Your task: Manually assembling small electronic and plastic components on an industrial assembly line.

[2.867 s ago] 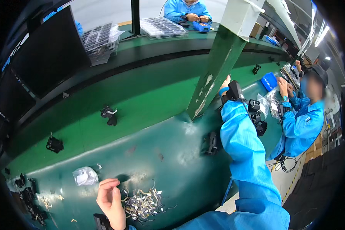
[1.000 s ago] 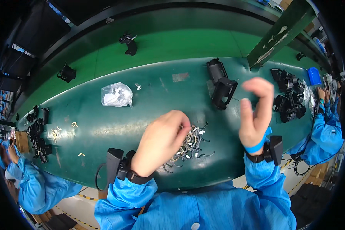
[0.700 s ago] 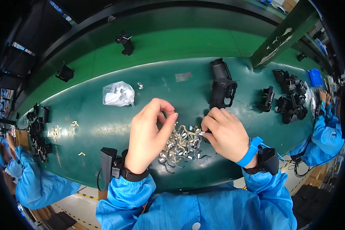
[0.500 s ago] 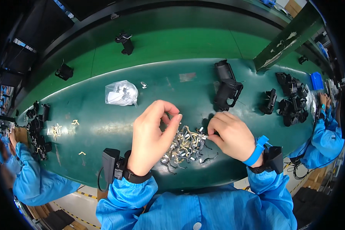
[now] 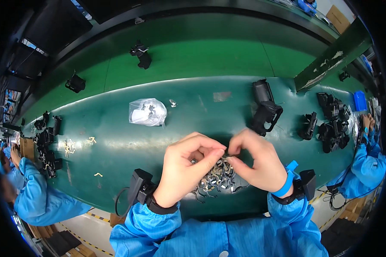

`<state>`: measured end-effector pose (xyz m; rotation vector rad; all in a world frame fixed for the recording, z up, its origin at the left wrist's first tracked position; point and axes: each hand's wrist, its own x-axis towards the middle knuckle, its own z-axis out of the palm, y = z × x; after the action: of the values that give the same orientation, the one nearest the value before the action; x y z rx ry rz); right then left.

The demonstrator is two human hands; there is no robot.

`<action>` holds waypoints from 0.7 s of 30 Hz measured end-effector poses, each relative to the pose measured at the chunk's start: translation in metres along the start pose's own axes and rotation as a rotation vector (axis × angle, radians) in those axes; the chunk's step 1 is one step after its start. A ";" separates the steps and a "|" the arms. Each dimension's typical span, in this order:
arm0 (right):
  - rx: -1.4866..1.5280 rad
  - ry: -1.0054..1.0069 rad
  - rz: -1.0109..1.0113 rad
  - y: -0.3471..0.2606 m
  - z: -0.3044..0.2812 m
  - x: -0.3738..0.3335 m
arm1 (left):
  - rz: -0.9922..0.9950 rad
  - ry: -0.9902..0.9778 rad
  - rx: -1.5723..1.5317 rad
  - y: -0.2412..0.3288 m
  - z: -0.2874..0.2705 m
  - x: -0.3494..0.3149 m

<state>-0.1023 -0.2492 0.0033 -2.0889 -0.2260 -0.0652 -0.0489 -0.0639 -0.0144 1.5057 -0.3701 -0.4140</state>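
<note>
A heap of small wire-like parts (image 5: 218, 177), dark, pale and yellowish with some white ends, lies on the green bench below my hands. Above its far edge, my left hand (image 5: 188, 167) has its thumb and forefinger pinched together. Right beside it, my right hand (image 5: 258, 165) is also closed in a pinch, its fingertips almost meeting those of the left. A small dark bit shows between the two sets of fingertips, too small and covered to name. My palms and fingers hide part of the heap.
A clear plastic bag (image 5: 148, 113) with pale pieces lies beyond my hands. Black plastic housings (image 5: 266, 115) stand at far right, with more black parts (image 5: 331, 128) beyond. Left are yellowish strips (image 5: 68, 147) and black parts (image 5: 47, 147). Co-workers in blue sleeves (image 5: 359, 165) sit at both ends.
My right hand has come away from the heap's right edge, and both pinched hands have met above its far side. The whole view has shifted slightly.
</note>
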 end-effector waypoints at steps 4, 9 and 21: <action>0.222 0.351 0.068 0.009 0.020 -0.006 | -0.111 0.142 -0.318 0.001 0.007 -0.004; 0.359 0.284 0.145 0.015 0.031 -0.008 | -0.075 0.192 -0.489 -0.004 0.023 -0.007; 0.350 0.264 0.106 0.016 0.024 -0.009 | -0.223 0.176 -0.353 -0.010 0.027 -0.008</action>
<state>-0.1088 -0.2373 -0.0237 -1.7187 0.0336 -0.2200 -0.0689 -0.0837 -0.0232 1.2282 0.0132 -0.4910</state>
